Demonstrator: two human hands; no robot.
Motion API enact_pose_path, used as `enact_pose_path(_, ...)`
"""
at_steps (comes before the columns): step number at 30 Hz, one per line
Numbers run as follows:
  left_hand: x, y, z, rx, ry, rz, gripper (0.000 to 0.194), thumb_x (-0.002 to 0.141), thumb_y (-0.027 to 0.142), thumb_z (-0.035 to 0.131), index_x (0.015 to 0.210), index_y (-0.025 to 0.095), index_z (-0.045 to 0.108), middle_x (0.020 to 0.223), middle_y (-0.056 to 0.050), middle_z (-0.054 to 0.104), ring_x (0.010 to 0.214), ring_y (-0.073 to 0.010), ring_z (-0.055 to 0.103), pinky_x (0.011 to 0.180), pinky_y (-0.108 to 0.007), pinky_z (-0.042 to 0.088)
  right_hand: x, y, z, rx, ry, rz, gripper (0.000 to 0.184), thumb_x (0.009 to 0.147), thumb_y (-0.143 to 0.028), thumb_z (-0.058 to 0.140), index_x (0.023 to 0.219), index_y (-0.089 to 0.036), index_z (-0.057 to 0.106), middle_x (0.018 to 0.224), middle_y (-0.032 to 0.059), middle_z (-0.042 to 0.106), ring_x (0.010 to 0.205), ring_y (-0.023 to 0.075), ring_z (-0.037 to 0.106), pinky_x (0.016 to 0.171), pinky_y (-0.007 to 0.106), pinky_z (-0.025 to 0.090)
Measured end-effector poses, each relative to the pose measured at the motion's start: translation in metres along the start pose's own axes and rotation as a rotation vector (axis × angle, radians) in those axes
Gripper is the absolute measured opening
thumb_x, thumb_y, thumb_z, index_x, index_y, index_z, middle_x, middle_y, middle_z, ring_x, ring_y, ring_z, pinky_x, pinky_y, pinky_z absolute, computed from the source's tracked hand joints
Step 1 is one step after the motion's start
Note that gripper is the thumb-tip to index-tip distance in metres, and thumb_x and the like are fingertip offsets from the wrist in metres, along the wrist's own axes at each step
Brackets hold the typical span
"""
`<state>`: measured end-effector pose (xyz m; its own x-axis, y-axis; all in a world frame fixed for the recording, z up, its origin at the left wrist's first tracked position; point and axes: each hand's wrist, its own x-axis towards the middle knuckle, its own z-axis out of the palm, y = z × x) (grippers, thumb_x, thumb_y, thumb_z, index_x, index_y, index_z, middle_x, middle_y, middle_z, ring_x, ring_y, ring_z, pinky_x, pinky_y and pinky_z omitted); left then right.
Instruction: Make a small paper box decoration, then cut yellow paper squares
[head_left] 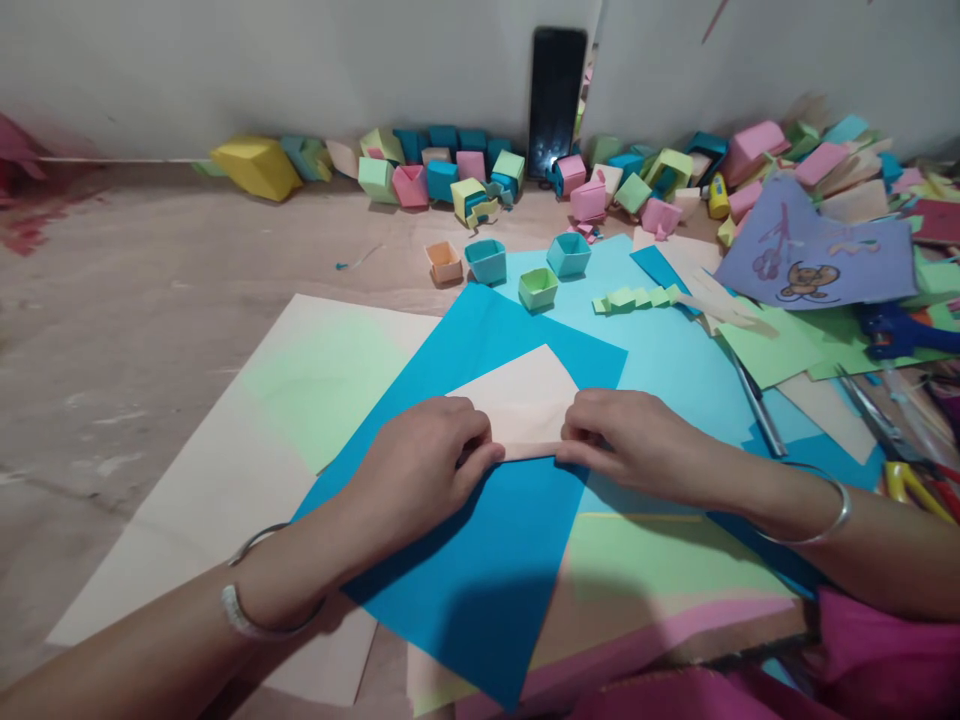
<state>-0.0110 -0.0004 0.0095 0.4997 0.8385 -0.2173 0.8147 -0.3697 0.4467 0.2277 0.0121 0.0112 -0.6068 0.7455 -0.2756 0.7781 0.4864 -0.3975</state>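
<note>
A pale peach sheet of paper (525, 400) is held between my two hands, its near edge folded up into a narrow strip. My left hand (427, 455) pinches the left end of that fold between thumb and curled fingers. At the right end, my right hand (637, 440) grips the fold the same way. Beneath the peach paper lies a larger blue sheet (465, 560), set at an angle. Small open paper boxes stand just beyond: an orange one (444, 262), a green one (538, 289) and two blue ones, one of them (486, 261) beside the orange.
Folded paper boxes line the wall, with a phone (557, 105) propped upright among them. A large cream sheet (225, 480) lies left. To the right are scissors (900, 450), a pen (757, 405), a blue glue gun (892, 330), a glue bottle (718, 197) and paper scraps.
</note>
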Motion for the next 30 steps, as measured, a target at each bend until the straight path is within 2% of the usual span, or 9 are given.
enact_pose_path(3, 0.0005, 0.0002, 0.0005, 0.017, -0.002, 0.002, 0.026, 0.093, 0.035, 0.051, 0.079, 0.018, 0.065, 0.082, -0.005, 0.064, 0.079, -0.0215, 0.056, 0.066, -0.032, 0.037, 0.0007, -0.0001, 0.0013, -0.019, 0.005, -0.015, 0.029, 0.098, -0.033, 0.048, 0.077, -0.016, 0.06, 0.082, 0.0041, 0.063, 0.075, 0.0145, 0.053, 0.059, 0.027, 0.024)
enact_pose_path(12, 0.0004, -0.0021, 0.0036, 0.032, 0.011, 0.006, 0.025, 0.093, 0.036, 0.054, 0.078, 0.018, 0.063, 0.08, -0.005, 0.062, 0.079, -0.0216, 0.056, 0.066, -0.033, 0.038, 0.0013, -0.0012, 0.0012, -0.096, -0.049, -0.066, 0.026, 0.096, -0.027, 0.049, 0.078, -0.017, 0.064, 0.083, 0.005, 0.063, 0.08, 0.0164, 0.057, 0.06, 0.028, 0.026)
enact_pose_path(22, 0.0034, -0.003, 0.0028, 0.066, -0.015, 0.018, 0.027, 0.093, 0.037, 0.054, 0.076, 0.018, 0.062, 0.078, -0.005, 0.064, 0.076, -0.021, 0.056, 0.063, -0.031, 0.036, 0.003, -0.0058, 0.005, -0.188, -0.039, -0.034, 0.029, 0.096, -0.028, 0.048, 0.076, -0.015, 0.063, 0.081, 0.0065, 0.064, 0.073, 0.0162, 0.055, 0.056, 0.029, 0.022)
enact_pose_path(30, 0.0023, 0.0, 0.0001, 0.091, -0.002, 0.037, 0.028, 0.094, 0.036, 0.05, 0.075, 0.018, 0.062, 0.078, -0.006, 0.064, 0.075, -0.0215, 0.056, 0.063, -0.032, 0.035, 0.001, -0.0034, 0.003, -0.15, -0.011, -0.039, 0.028, 0.097, -0.028, 0.048, 0.076, -0.015, 0.062, 0.081, 0.0057, 0.063, 0.072, 0.0153, 0.053, 0.056, 0.029, 0.021)
